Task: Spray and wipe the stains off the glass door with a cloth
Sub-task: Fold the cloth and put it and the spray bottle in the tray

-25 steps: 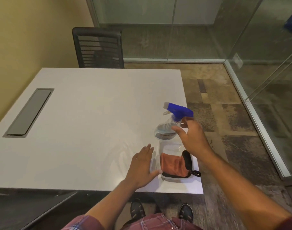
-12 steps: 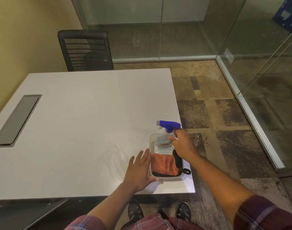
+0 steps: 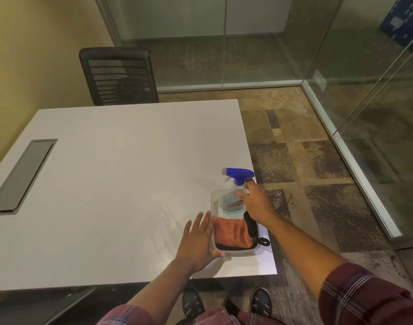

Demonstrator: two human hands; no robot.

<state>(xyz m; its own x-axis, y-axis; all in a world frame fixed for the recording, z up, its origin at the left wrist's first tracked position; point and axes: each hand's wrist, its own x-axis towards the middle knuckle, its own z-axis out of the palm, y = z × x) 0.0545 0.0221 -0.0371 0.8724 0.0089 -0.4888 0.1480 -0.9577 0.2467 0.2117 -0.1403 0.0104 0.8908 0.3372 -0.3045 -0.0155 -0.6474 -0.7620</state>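
A clear spray bottle with a blue trigger head (image 3: 238,178) stands in the far end of a clear plastic tray (image 3: 214,201) at the white table's near right corner. My right hand (image 3: 256,202) is wrapped around the bottle's body. An orange cloth with black trim (image 3: 233,233) lies folded in the tray's near end. My left hand (image 3: 197,240) rests flat on the table, fingers spread, its thumb against the tray's near left side. Glass walls and a glass door (image 3: 374,95) stand to the right.
The white table (image 3: 118,179) has a grey cable hatch (image 3: 22,174) at its left. A black mesh chair (image 3: 118,76) stands at the far side. Patterned carpet floor (image 3: 318,184) lies between the table and the glass. My shoes show below the table edge.
The bottle, held tilted above the tray a second ago, now stands upright in the tray with my right hand still on it. My left hand has stayed beside the tray.
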